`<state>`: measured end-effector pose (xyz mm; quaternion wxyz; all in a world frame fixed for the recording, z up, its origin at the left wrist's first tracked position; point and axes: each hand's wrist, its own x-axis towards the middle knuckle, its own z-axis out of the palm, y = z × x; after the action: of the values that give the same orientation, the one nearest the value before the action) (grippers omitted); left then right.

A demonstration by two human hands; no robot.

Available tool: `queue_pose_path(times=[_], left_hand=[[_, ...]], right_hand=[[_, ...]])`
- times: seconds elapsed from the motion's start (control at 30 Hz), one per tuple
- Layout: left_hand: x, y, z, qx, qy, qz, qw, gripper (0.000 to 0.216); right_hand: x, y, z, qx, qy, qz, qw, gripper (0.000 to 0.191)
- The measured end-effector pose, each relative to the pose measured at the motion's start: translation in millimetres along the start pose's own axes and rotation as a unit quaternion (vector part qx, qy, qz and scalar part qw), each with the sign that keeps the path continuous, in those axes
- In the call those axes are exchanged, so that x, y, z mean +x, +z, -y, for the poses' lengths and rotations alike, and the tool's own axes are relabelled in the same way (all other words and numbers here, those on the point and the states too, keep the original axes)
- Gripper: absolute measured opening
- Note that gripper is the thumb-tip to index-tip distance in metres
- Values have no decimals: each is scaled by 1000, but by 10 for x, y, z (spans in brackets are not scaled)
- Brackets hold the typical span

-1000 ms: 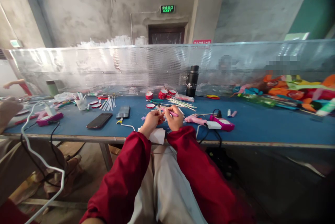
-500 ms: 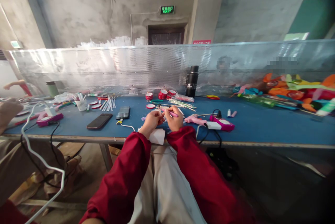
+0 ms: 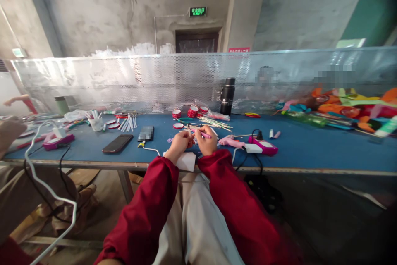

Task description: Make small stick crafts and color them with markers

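Note:
My right hand (image 3: 207,143) is closed around a pink pen-like stick (image 3: 205,134), which slants towards my other hand. My left hand (image 3: 178,144) pinches a small, thin, pale piece (image 3: 189,131) with a dark upper end; its kind is too small to make out. Both hands are close together above the near part of the blue table (image 3: 297,145). White paper (image 3: 186,161) lies under my wrists at the table edge. Just beyond my fingers are thin pale sticks (image 3: 215,122). A pink glue gun (image 3: 231,141) rests right of my right hand.
Red-and-white rolls (image 3: 192,111) and a black flask (image 3: 228,95) stand farther back. A phone (image 3: 118,143), a white cup of pens (image 3: 96,123) and white strips (image 3: 126,123) are at left. Colourful items (image 3: 347,108) pile up at right. A co-worker's hand (image 3: 10,132) is far left.

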<state>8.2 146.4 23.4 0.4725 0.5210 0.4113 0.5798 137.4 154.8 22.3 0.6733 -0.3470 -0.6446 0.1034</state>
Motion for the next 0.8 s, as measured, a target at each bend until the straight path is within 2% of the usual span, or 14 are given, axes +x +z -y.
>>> queue_pose_path(times=[0.8], left_hand=[[8, 6, 5, 37, 6, -3, 999, 31]], right_hand=[[0, -1, -32, -15, -2, -6, 1000, 20]])
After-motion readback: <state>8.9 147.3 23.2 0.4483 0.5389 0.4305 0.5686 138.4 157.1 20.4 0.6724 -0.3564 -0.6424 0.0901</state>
